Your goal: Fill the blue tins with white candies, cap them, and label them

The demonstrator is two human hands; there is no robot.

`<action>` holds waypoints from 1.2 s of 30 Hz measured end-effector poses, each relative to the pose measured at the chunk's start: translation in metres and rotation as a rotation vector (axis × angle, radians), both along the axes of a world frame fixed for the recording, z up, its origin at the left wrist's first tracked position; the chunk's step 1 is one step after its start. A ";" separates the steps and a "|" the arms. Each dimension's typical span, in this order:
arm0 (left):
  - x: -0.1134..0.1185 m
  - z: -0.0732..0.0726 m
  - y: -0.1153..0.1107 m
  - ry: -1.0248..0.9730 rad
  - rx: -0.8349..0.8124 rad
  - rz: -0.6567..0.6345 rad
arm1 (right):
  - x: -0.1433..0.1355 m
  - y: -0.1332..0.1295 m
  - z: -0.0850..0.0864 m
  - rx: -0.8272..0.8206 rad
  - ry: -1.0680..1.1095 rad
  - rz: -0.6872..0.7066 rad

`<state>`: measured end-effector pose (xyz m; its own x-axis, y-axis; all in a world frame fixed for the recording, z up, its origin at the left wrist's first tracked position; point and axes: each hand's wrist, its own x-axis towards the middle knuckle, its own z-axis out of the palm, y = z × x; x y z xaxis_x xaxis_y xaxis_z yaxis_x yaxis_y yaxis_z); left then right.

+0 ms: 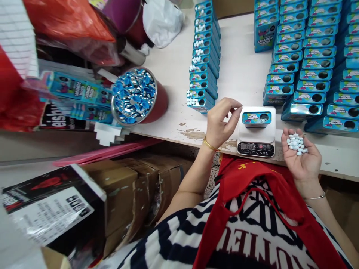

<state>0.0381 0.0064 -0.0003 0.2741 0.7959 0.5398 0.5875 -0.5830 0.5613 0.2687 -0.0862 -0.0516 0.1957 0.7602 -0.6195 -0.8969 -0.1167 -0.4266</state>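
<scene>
My left hand (222, 121), with a gold bracelet at the wrist, has thumb and forefinger pinched together beside the scale; anything between the tips is too small to make out. Palm up, my right hand (302, 158) cups a small heap of pale candies (296, 144) to the right of the scale. On the white plate of the digital scale (243, 135) stands a blue tin (248, 118), with pale candies showing in its round opening. Its lit display (248, 146) has digits I cannot read surely.
A row of blue tins (209, 84) with candies on top stands behind my left hand. More tins (313, 86) stand in columns at the right. A red bucket (161, 102) holds blue and silver caps. Bags (163, 22) lie upper left; cardboard boxes (120, 190) sit below the table edge.
</scene>
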 end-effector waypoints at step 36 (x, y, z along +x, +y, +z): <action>0.069 -0.019 -0.048 0.412 -0.186 -0.360 | -0.029 -0.014 0.022 -0.005 0.170 0.159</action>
